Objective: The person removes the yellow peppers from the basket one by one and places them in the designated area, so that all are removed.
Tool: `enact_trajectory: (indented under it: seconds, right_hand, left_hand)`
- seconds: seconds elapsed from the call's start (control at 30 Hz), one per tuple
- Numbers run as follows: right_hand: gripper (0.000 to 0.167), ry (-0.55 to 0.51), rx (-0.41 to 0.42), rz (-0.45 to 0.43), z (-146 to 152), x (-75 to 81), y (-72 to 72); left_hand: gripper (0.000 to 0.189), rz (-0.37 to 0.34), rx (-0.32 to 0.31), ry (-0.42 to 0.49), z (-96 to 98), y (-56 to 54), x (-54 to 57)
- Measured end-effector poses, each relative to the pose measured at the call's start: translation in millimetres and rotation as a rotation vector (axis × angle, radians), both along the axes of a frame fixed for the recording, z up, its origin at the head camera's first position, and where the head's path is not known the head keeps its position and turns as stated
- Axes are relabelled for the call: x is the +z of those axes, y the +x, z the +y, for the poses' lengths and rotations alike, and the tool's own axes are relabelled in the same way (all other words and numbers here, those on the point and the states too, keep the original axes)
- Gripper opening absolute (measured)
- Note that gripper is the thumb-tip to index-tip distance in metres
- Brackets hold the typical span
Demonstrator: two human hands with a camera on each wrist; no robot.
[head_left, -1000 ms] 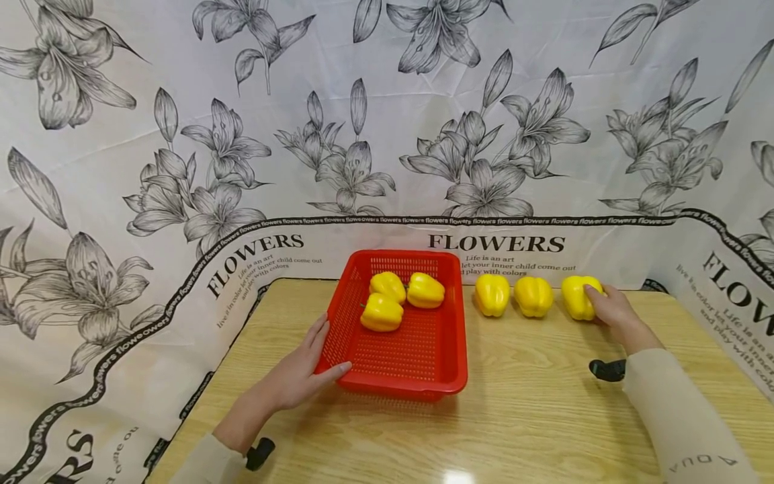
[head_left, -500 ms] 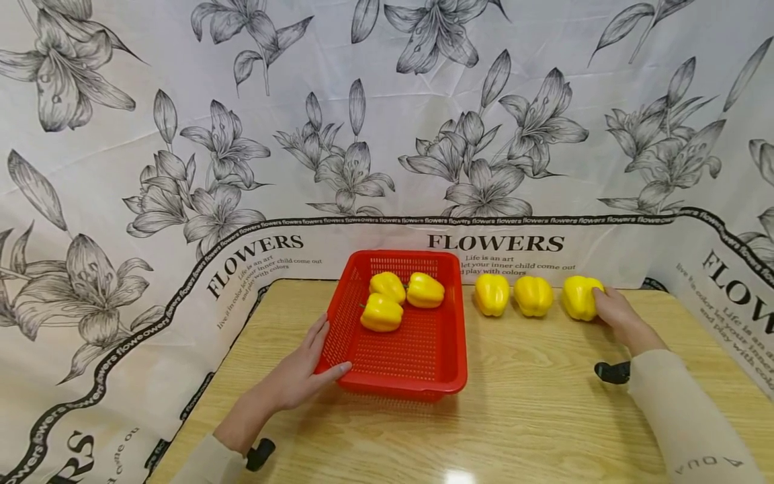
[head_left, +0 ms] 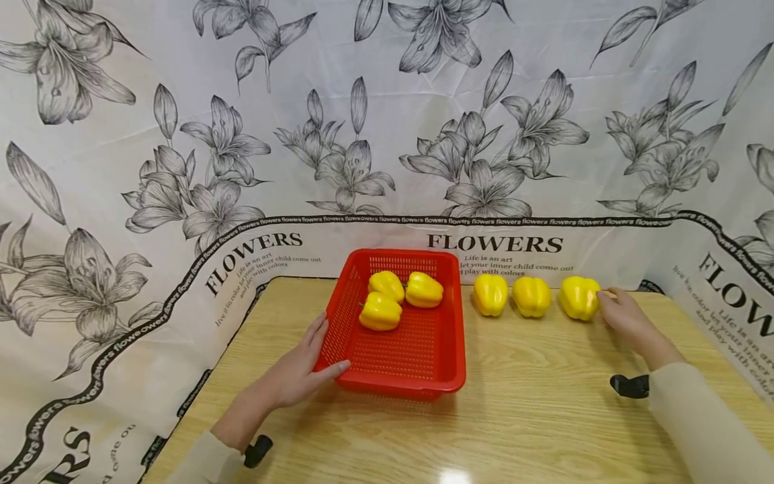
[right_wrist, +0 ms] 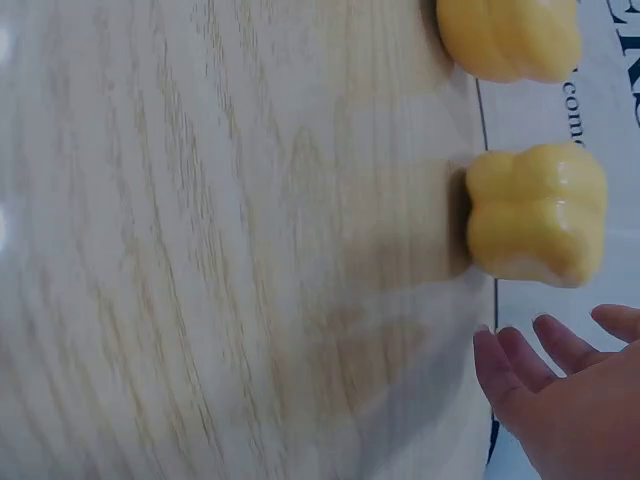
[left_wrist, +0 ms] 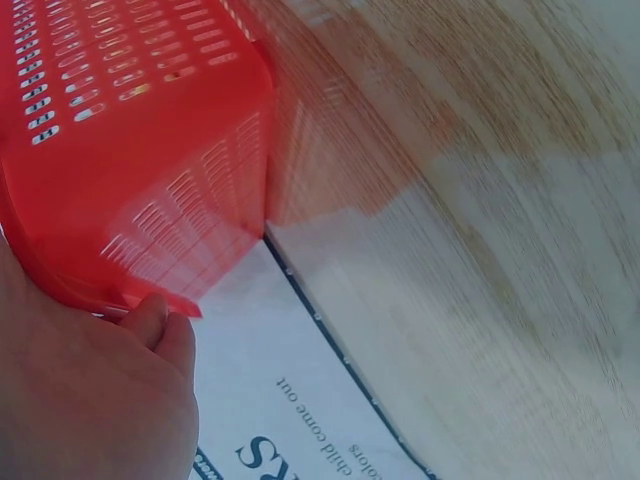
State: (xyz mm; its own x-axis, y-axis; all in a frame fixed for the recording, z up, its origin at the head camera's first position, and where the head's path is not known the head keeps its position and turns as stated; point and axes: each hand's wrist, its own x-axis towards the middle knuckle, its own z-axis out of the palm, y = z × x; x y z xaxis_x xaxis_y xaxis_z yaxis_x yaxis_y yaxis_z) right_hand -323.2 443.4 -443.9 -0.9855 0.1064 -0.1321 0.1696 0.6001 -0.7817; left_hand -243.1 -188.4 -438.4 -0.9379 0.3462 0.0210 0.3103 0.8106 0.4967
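Observation:
A red plastic basket [head_left: 444, 384] with slotted walls stands on the table, with three yellow bell peppers [head_left: 380, 312] inside. My left hand [head_left: 293, 373] holds its near left corner, the thumb over the rim; in the left wrist view the fingers [left_wrist: 150, 320] are bent at the rim's edge. To the right, three more yellow bell peppers stand in a row along the back edge. Just right of the outermost bell pepper [head_left: 579, 298] is my right hand [head_left: 631, 323]. The right wrist view shows a gap between this pepper and the loosely bent fingers [right_wrist: 510, 350], which hold nothing.
The wood-grain table [head_left: 514, 417] meets a flower-printed cloth [head_left: 387, 154] at the back and both sides. The other two bell peppers of the row, a middle one [head_left: 531, 296] and a left one [head_left: 490, 295], stand between the basket and the outermost pepper.
My right hand has let go of the outermost bell pepper and drawn back to the right. That pepper stays in the row. The left hand and the basket keep their place.

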Motion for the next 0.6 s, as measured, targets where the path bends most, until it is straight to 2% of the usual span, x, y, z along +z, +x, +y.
enact_trajectory:
  seconds: [0.2, 0.43, 0.6]
  right_hand:
    - [0.08, 0.039, 0.036, 0.066, -5.3, 14.9, 13.6]
    - [0.081, 0.091, 0.056, 0.058, -16.8, 30.9, 25.1]
    - [0.082, 0.129, 0.123, 0.079, -29.5, 41.3, 30.6]
  left_hand:
    - [0.103, -0.001, 0.002, 0.002, -1.0, -0.6, 2.1]
    - [0.107, 0.003, -0.005, -0.003, -0.7, -0.1, 1.8]
    - [0.108, -0.002, -0.004, 0.006, 0.4, 1.2, 2.3]
